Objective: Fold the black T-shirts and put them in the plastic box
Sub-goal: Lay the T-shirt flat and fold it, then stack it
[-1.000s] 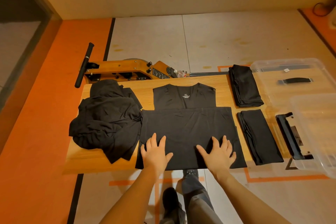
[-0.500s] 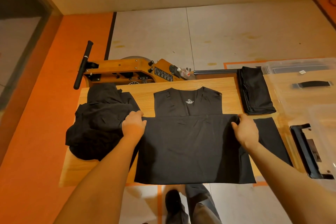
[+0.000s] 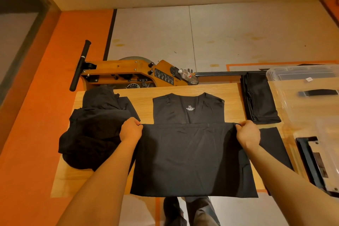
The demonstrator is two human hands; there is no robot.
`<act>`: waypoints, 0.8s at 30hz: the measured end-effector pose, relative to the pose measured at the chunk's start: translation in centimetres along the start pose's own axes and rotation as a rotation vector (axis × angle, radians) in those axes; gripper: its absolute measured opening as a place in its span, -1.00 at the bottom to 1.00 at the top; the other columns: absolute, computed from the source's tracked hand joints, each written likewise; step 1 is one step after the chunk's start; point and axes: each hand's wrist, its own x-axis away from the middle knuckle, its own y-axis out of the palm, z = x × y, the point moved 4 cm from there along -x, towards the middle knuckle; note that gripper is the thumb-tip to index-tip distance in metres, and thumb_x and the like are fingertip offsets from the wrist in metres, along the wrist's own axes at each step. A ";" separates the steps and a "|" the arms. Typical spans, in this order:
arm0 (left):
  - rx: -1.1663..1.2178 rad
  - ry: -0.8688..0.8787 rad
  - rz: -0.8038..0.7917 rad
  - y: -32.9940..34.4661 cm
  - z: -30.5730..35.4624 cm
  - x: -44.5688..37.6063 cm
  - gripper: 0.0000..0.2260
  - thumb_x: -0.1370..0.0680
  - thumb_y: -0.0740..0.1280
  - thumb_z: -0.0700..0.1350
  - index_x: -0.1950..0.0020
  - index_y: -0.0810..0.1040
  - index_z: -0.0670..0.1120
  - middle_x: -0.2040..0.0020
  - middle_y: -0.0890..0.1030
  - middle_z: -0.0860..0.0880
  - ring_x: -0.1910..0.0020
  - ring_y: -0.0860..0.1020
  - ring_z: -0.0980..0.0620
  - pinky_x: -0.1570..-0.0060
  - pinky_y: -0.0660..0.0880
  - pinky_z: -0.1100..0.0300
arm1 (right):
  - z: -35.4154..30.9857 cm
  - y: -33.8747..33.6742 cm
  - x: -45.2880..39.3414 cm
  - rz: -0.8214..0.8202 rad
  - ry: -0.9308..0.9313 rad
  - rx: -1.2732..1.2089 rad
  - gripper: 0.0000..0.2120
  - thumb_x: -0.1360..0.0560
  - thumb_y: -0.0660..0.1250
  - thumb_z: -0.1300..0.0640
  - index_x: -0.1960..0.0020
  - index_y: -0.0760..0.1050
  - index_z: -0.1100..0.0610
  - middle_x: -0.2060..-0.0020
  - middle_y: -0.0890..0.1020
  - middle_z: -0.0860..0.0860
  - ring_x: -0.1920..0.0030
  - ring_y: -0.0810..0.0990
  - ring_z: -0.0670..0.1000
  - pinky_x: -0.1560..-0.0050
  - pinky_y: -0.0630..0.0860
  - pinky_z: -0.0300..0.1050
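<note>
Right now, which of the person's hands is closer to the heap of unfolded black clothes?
Left. The left hand pinches the shirt's edge right beside the heap, overlapping it in view. The right hand pinches the opposite edge, across the shirt.

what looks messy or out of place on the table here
The pile of unfolded black shirts at the table's left end is crumpled and hangs over the edge. The shirt both hands pinch also overhangs the near edge. The folded stack lies neat.
</note>
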 end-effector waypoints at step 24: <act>0.754 -0.075 0.106 -3.5 1.6 -2.6 -0.76 -0.51 0.39 -0.25 -0.18 0.59 -0.20 -0.07 0.61 -0.18 -0.06 0.57 -0.11 -0.13 0.53 0.01 | -4.6 -4.9 -2.5 0.214 -0.082 -0.431 -0.73 -0.52 0.42 0.19 -0.19 0.54 0.24 0.12 0.57 0.03 0.02 0.56 0.03 -0.11 0.44 -0.09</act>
